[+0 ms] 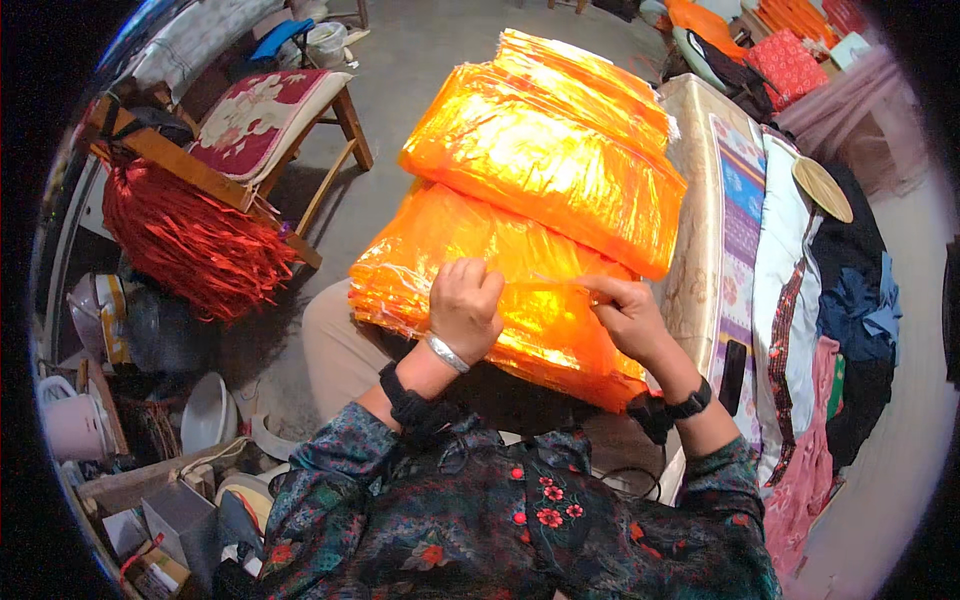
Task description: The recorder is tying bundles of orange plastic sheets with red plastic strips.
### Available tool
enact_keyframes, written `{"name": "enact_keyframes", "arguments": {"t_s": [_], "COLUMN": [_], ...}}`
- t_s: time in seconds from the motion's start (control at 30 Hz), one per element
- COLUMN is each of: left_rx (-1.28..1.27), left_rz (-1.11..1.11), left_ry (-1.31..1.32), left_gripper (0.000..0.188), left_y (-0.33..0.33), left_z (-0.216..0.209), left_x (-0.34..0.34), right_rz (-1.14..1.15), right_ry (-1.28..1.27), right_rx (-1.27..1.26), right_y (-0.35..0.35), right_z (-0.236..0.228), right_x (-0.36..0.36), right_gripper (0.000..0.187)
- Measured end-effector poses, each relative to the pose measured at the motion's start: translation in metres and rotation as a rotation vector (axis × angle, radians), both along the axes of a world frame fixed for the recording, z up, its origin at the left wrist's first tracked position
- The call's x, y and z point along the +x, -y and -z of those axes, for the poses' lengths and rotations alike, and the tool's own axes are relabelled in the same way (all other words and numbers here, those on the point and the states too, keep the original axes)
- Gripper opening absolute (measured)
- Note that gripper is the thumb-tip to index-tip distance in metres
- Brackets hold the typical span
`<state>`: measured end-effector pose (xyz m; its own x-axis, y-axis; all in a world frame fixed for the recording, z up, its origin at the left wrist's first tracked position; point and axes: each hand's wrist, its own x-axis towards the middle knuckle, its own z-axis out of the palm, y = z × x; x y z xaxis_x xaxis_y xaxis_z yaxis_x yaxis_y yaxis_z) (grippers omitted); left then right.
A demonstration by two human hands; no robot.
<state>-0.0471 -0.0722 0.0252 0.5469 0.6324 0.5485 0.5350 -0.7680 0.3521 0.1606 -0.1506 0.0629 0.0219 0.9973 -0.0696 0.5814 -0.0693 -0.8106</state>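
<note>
Brightly glossy, crinkled, layered orange film [545, 335] (left hand [466, 310] in closed grip, right hand [630, 315] pinched on it).

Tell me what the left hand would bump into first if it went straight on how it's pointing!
Probably the edge of the upper orange bundle, past the lower orange sheets where the left hand is now, though heights are hard to judge.

Head-worn fisheye, facing steeply down
</note>
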Motion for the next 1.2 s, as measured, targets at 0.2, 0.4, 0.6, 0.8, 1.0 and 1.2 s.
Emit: {"name": "enact_keyframes", "arguments": {"t_s": [0.2,0.4,0.6,0.8,1.0,1.2], "left_rx": [-0.058,0.102,-0.051,-0.11,0.018,-0.35], "left_rz": [0.066,-0.083,-0.176,-0.042,-0.112,-0.422], "left_ry": [0.177,0.293,0.086,0.174,0.175,0.095], "left_gripper": [0.01,0.018,0.006,0.007,0.027,0.006], "left_y": [0.009,-0.006,-0.032,-0.021,-0.022,-0.042], "left_z": [0.005,-0.003,0.003,0.012,0.001,0.018], "left_x": [0.021,0.013,-0.023,0.021,-0.009,-0.055], "right_rz": [-0.066,-0.115,-0.121,-0.194,-0.042,-0.041], "right_ry": [0.23,-0.154,-0.057,-0.045,-0.508,-0.514], "right_rx": [0.152,0.197,0.005,0.17,0.001,0.039], "right_y": [-0.027,-0.055,-0.055,-0.089,-0.091,-0.092], "right_z": [0.014,0.031,0.011,0.048,0.054,0.06], "right_x": [-0.034,-0.023,-0.03,-0.054,-0.04,-0.043], "right_gripper": [0.028,0.036,0.038,0.041,0.025,0.013]}}
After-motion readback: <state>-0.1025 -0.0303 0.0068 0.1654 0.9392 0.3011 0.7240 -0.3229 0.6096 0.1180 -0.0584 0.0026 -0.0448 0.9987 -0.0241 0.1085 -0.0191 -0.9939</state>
